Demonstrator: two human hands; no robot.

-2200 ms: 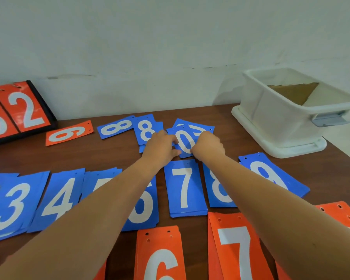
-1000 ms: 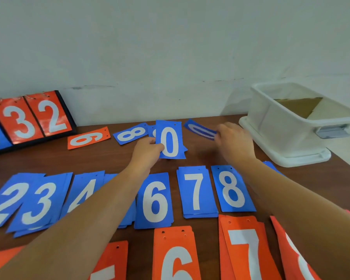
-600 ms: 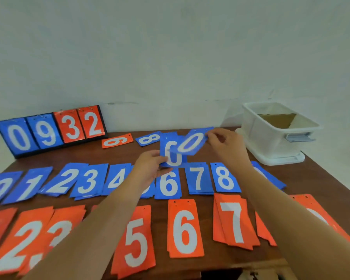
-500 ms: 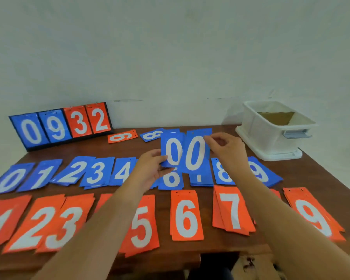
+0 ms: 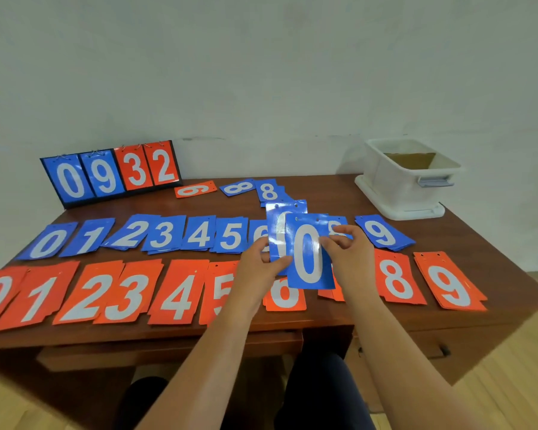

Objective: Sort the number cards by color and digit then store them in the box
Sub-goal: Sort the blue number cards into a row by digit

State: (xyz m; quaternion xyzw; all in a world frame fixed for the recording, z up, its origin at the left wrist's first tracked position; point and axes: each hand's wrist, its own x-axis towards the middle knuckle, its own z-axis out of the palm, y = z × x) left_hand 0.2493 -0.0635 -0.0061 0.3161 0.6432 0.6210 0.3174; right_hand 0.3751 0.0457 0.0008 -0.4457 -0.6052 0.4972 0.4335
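Blue laminate, glossy enough to catch glare, makes up the two zero cards held above the table (image 5: 466, 252) in the head view. The left hand (image 5: 260, 268) pinches the rear blue 0 card (image 5: 275, 226) near its lower edge, with the thumb laid across the face. The right hand (image 5: 353, 259) grasps the front blue 0 card (image 5: 308, 256) by its right edge, fingers curled onto it. The front card overlaps the rear one and hides most of its digit. Both are upright and off the table, to the left of the white box (image 5: 395, 189) and nearer the person than it.

Sorting looks like the step in hand, and it is close to finished: the two zeros are being squared into one small stack. The next move probably calls for a long carry away from the box to the blue 0 pile (image 5: 48, 242), at the end of the blue row farthest from the box. They should land aligned on top without disturbing the neighbouring pile.

A loose orange 6 card (image 5: 195, 189) and loose blue 8 cards (image 5: 269, 191) lie unsorted left of the box, by the wall. Only a brown cardboard piece (image 5: 409, 159) shows inside the box, so storing seems not yet begun.

Each card is a thin, stiff rectangle with a bold white digit and small punched holes along the top edge.
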